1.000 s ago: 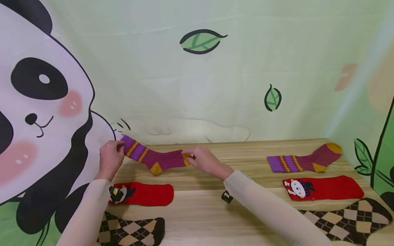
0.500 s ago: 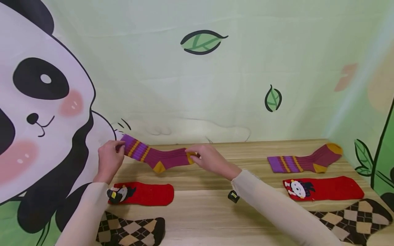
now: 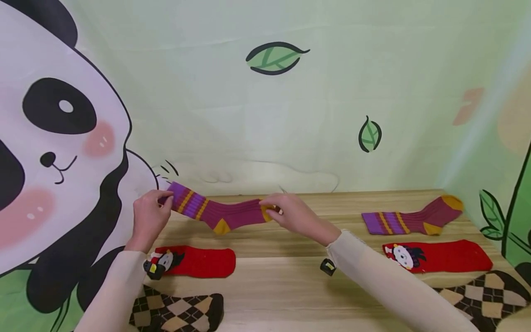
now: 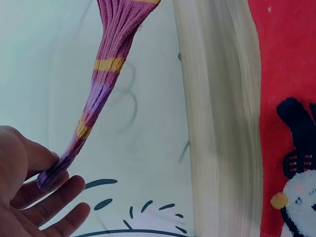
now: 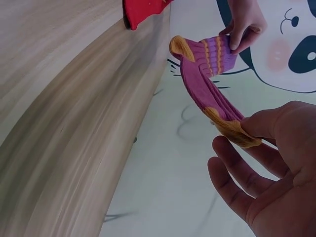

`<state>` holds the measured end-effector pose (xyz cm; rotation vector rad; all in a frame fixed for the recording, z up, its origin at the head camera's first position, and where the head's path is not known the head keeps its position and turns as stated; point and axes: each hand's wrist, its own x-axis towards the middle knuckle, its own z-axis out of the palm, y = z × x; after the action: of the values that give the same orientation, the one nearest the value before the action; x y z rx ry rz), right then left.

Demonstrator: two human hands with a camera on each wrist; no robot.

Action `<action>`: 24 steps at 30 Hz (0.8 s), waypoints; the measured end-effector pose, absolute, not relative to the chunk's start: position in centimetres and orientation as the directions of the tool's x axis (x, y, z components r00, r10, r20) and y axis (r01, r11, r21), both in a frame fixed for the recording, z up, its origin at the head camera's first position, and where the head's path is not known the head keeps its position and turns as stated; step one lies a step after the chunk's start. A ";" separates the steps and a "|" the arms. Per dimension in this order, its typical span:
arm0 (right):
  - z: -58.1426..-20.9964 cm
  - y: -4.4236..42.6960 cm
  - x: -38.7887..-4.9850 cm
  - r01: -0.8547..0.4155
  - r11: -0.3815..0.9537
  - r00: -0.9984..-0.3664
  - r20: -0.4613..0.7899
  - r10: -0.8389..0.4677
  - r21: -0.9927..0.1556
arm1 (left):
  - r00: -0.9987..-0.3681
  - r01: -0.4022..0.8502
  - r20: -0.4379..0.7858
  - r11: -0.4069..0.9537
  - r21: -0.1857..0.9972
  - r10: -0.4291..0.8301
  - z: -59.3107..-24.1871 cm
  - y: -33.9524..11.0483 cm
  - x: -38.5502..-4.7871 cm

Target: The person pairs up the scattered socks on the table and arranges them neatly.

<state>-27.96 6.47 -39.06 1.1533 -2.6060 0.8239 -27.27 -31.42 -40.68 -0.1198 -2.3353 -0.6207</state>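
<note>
A purple and maroon sock (image 3: 236,214) with mustard stripes, heel and toe is stretched between both hands, held above the wooden surface. My left hand (image 3: 150,216) pinches its purple cuff; in the left wrist view the thumb and fingers of that hand (image 4: 34,187) close on the cuff's edge. At the other end, my right hand (image 3: 296,216) pinches the mustard toe, which the right wrist view also shows between thumb and fingers (image 5: 266,168). A matching striped sock (image 3: 410,221) lies flat at the right.
On the wooden surface (image 3: 274,276) a red sock (image 3: 207,263) and an argyle sock (image 3: 178,311) lie at the left. Another red sock (image 3: 456,256) and argyle sock (image 3: 489,293) lie at the right, partly behind my right sleeve. A printed panda backdrop (image 3: 215,115) stands behind.
The held sock has shifted a little to the right in the head view, with both hands keeping their pinch on it. The right forearm has moved right as well.
</note>
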 end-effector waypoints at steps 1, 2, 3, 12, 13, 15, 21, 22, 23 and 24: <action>-39.0 6.7 -27.9 -0.728 0.543 -0.683 0.371 -0.630 -0.418 | -0.747 0.256 0.660 0.882 0.397 -0.080 -40.7 -31.3 -27.2; -39.0 6.9 -27.9 -0.733 0.539 -0.678 0.377 -0.631 -0.416 | -0.748 0.258 0.659 0.882 0.394 -0.076 -40.7 -31.3 -27.1; -39.0 7.1 -27.8 -0.737 0.534 -0.673 0.384 -0.632 -0.415 | -0.752 0.257 0.655 0.882 0.394 -0.073 -40.7 -31.2 -26.9; -38.7 9.2 -27.2 -0.775 0.502 -0.632 0.443 -0.636 -0.385 | -0.753 0.287 0.656 0.876 0.387 -0.043 -40.5 -30.6 -25.6; -38.6 9.4 -27.1 -0.778 0.500 -0.629 0.447 -0.637 -0.381 | -0.749 0.296 0.661 0.875 0.382 -0.035 -40.5 -30.6 -25.4; -38.6 9.7 -26.8 -0.780 0.498 -0.625 0.453 -0.635 -0.378 | -0.742 0.313 0.670 0.873 0.375 -0.022 -40.4 -30.4 -25.2; -38.5 10.7 -25.9 -0.779 0.503 -0.626 0.456 -0.632 -0.373 | -0.721 0.359 0.693 0.863 0.355 0.015 -40.5 -29.9 -24.5; -38.5 10.9 -25.7 -0.775 0.508 -0.631 0.453 -0.630 -0.375 | -0.717 0.366 0.697 0.862 0.351 0.021 -40.5 -29.8 -24.4; -38.4 11.1 -25.6 -0.771 0.514 -0.637 0.450 -0.626 -0.377 | -0.713 0.373 0.701 0.860 0.348 0.025 -40.5 -29.7 -24.3; -38.3 11.2 -25.4 -0.766 0.521 -0.643 0.446 -0.622 -0.377 | -0.711 0.376 0.702 0.859 0.347 0.028 -40.4 -29.7 -24.2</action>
<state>-25.39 11.25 -38.32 1.1702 -2.5077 0.8104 -24.24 -29.66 -40.45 -0.2910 -2.2996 -0.6185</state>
